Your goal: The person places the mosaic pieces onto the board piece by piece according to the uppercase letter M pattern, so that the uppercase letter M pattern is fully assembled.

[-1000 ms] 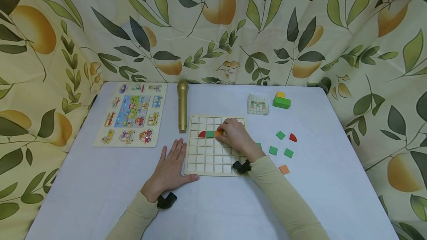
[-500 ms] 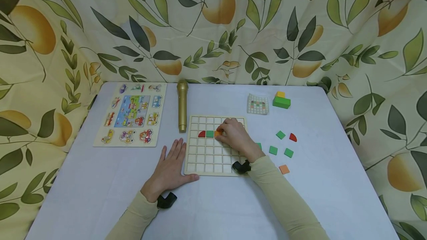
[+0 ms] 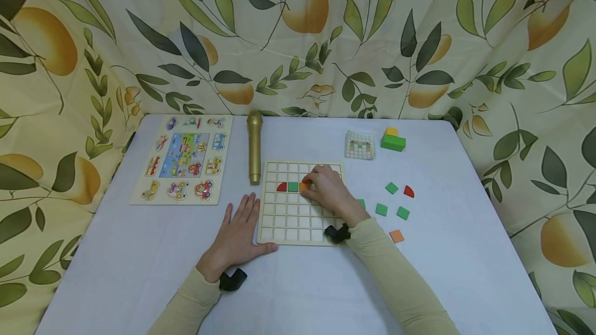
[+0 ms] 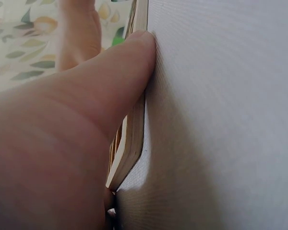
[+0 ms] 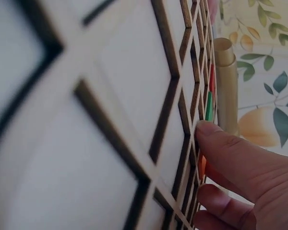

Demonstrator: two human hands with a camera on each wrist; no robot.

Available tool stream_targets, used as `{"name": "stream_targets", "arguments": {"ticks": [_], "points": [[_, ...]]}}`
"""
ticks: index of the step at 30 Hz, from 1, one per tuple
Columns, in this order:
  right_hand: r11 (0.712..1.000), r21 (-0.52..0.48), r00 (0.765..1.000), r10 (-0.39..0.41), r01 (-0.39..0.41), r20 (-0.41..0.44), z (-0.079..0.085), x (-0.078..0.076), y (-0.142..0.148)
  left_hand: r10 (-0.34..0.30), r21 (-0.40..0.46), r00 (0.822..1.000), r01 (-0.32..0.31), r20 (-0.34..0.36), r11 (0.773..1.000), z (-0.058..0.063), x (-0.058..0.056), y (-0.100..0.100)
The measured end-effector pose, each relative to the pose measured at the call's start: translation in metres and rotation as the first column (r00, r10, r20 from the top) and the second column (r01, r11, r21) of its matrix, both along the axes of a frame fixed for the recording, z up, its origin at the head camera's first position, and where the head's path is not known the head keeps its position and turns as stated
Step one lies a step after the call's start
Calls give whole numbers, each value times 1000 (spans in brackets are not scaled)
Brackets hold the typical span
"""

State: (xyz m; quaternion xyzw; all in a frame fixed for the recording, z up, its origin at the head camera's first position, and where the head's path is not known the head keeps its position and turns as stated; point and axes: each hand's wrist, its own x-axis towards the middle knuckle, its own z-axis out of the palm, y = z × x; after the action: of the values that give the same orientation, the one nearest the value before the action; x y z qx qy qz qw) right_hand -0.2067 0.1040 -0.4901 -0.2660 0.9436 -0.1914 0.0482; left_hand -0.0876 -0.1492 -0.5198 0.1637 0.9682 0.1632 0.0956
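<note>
A wooden grid board [image 3: 284, 221] lies in the middle of the white table. In one of its rows sit a red quarter-round tile [image 3: 281, 187], a green square tile [image 3: 293, 187] and, to their right, an orange tile [image 3: 303, 187]. My right hand [image 3: 331, 190] reaches over the board and pinches the orange tile, which its fingers partly cover; in the right wrist view the thumb [image 5: 225, 141] presses near the tile's edge. My left hand [image 3: 235, 237] lies spread along the board's left edge, with its thumb [image 4: 127, 60] against the near edge in the left wrist view.
Right of the board lie several green tiles [image 3: 382, 210], a red quarter-round tile [image 3: 409, 192] and an orange tile [image 3: 396, 236]. Behind them are a pattern card [image 3: 360, 146] and a green block [image 3: 393, 143] with a yellow one. A gold microphone [image 3: 254, 149] and a picture puzzle [image 3: 149, 190] lie left.
</note>
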Motion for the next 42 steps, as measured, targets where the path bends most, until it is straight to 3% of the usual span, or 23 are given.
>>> {"name": "stream_targets", "arguments": {"ticks": [10,25,42], "points": [[1000,-16,1000,-7,7,-3,3,-1,11,-3,7,1000,3,-19,1000,-1,0,0],[994,-46,995,-101,102,23,9,-5,53,-2,15,1000,2,-30,1000,0,0,0],[971,50,971,-237,235,39,9,-7,117,0,21,1000,1,-31,1000,-3,0,0]]}}
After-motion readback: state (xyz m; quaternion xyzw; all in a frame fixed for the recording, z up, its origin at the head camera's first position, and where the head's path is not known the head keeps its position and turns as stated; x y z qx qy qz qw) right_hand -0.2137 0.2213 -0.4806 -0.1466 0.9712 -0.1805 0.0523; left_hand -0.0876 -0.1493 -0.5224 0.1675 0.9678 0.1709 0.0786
